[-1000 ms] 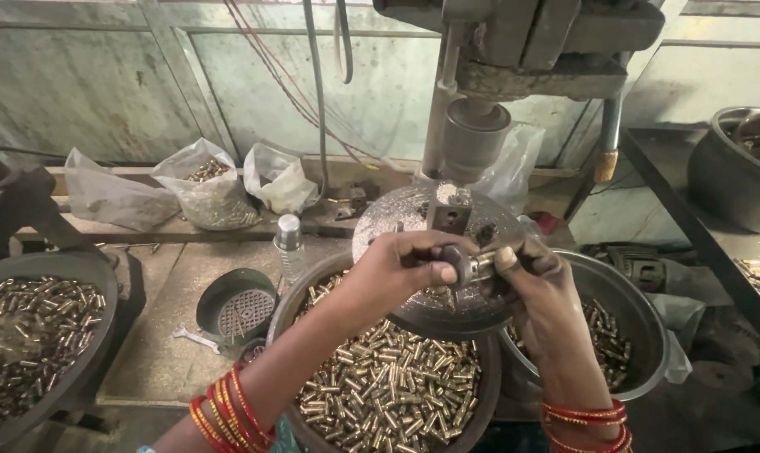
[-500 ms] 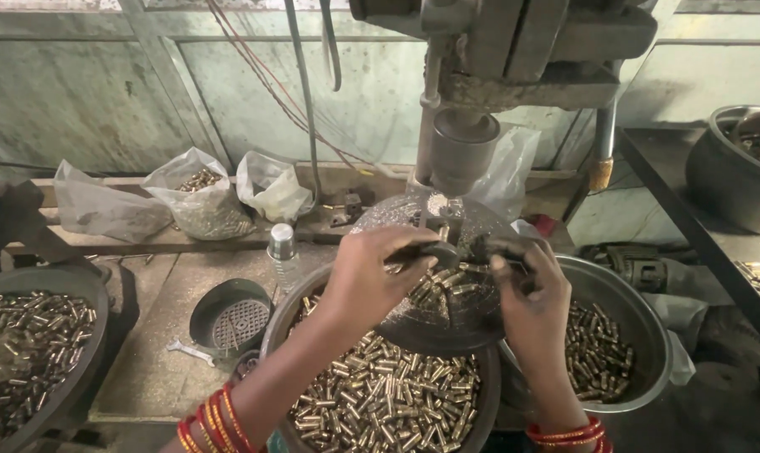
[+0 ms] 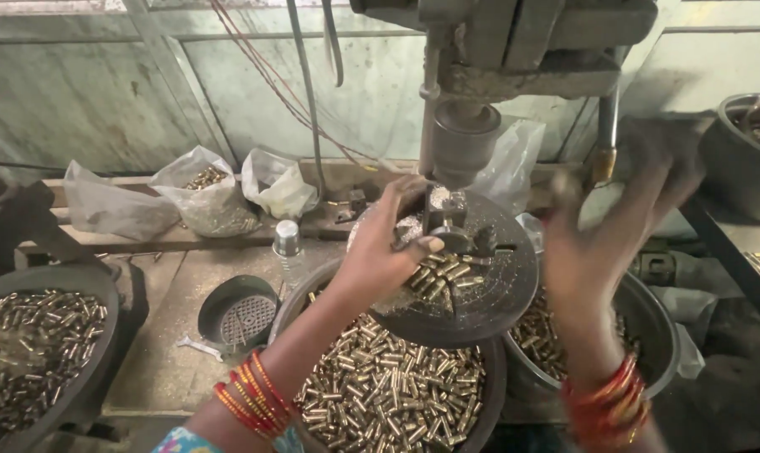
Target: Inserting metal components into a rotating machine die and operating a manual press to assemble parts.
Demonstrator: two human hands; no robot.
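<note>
- two hands work at a round metal plate (image 3: 489, 289) under a drill press (image 3: 464, 138); a small dark fixture (image 3: 451, 226) sits at the plate's middle, right below the press head.
- the left hand (image 3: 384, 247) rests on the plate's left side, fingers curled toward the fixture, thumb tip just beside it; whether it pinches a piece there cannot be told.
- a small heap of brass shells (image 3: 437, 277) lies on the plate, touching the left thumb.
- the right hand (image 3: 614, 226) is raised to the right of the plate, blurred, fingers spread wide, holding nothing that shows.
- red bangles (image 3: 250, 394) ring the left wrist; more circle the right wrist.
- below the plate stands a big bowl (image 3: 495, 377) full of brass shells; the plate overlaps its far rim.
- a second bowl (image 3: 648, 319), also with shells, sits just right of it, partly behind the right forearm.
- left of the big bowl, on the desk (image 3: 158, 361), lies a small dark strainer dish (image 3: 241, 315), and a capped bottle (image 3: 287, 243) stands near it.
- at far left a wide pan (image 3: 90, 377) holds more shells.
- plastic bags (image 3: 208, 197) line the back ledge, one showing brass pieces.
- another pot (image 3: 744, 147) sits at far right.
</note>
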